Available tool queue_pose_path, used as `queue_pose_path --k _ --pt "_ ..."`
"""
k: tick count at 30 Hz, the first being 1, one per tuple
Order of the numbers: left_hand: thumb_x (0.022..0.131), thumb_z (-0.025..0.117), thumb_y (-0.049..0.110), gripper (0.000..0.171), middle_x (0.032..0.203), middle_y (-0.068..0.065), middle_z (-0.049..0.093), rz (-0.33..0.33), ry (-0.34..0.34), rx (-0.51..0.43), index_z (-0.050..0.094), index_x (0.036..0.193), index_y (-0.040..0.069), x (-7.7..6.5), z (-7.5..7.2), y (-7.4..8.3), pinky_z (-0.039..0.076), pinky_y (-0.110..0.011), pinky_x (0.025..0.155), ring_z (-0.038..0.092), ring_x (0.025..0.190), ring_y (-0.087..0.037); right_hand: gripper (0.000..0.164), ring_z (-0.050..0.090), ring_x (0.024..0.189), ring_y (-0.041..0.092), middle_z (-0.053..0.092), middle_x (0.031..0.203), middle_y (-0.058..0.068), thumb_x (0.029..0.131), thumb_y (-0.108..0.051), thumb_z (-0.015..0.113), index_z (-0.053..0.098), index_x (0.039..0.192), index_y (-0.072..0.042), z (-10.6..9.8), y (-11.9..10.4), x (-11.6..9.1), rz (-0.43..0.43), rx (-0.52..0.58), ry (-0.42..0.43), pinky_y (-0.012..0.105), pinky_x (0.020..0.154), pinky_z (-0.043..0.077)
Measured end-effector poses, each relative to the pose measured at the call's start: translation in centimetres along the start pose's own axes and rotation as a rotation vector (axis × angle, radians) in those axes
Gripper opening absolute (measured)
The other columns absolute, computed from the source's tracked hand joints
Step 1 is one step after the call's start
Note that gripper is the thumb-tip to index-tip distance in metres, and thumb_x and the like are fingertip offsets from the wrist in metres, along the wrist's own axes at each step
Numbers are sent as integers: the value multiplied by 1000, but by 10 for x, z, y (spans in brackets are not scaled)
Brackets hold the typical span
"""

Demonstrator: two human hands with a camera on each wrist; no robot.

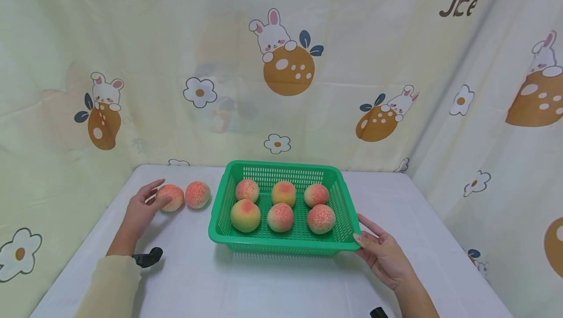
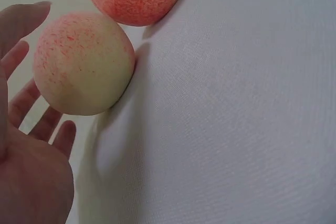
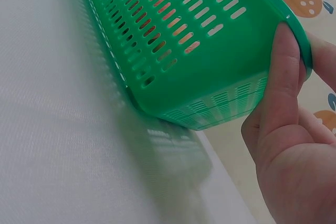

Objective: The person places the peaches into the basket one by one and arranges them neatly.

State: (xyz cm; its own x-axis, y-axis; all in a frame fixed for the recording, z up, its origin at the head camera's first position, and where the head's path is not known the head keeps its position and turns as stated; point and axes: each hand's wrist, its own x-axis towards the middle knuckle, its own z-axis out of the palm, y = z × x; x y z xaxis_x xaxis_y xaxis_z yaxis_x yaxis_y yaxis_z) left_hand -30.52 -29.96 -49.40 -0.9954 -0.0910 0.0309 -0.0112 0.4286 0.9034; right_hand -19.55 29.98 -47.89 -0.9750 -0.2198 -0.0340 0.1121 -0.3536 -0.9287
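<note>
At the left of the table, my left hand (image 1: 142, 205) reaches around a pink-and-cream peach (image 1: 174, 197), its fingers spread loosely. In the left wrist view the thumb (image 2: 23, 22) stands apart from that peach (image 2: 84, 64); whether the fingers behind touch it is hard to tell. A second, redder peach (image 1: 198, 194) sits just to its right. In the middle stands a green plastic basket (image 1: 281, 245) with several peaches in two rows. My right hand (image 1: 384, 254) pinches the basket's near right corner at the rim (image 3: 303, 40), between thumb and fingers.
A white cloth covers the table (image 1: 184, 279). Behind and at both sides hangs a pale curtain (image 1: 220, 39) printed with rabbits, fruit and flowers. Dark wrist-mount pieces (image 1: 149, 257) show by the left wrist and near the right forearm.
</note>
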Motion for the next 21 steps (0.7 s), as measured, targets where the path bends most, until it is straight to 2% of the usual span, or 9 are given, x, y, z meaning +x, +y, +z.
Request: queue_pose_path --k 7,15,21 --pt "96 68 49 89 172 -17 11 -105 -71 -5 17 165 26 3 1 1 28 -67 120 20 154 -49 57 74 103 13 73 112 3 101 1 58 44 154 -17 2 -1 1 24 -26 43 30 93 59" --pt "97 69 44 91 171 -19 13 -106 -75 -2 13 166 23 7 3 -5 27 -67 120 18 154 -48 57 74 103 13 73 112 3 101 1 59 45 153 -17 2 -2 0 23 -14 36 30 93 59" --pt "96 70 45 91 170 -19 20 -124 -60 4 17 165 21 7 6 -5 27 -66 121 20 155 -45 57 74 103 13 74 113 3 101 2 58 45 153 -17 2 -1 1 19 -2 22 30 93 59"
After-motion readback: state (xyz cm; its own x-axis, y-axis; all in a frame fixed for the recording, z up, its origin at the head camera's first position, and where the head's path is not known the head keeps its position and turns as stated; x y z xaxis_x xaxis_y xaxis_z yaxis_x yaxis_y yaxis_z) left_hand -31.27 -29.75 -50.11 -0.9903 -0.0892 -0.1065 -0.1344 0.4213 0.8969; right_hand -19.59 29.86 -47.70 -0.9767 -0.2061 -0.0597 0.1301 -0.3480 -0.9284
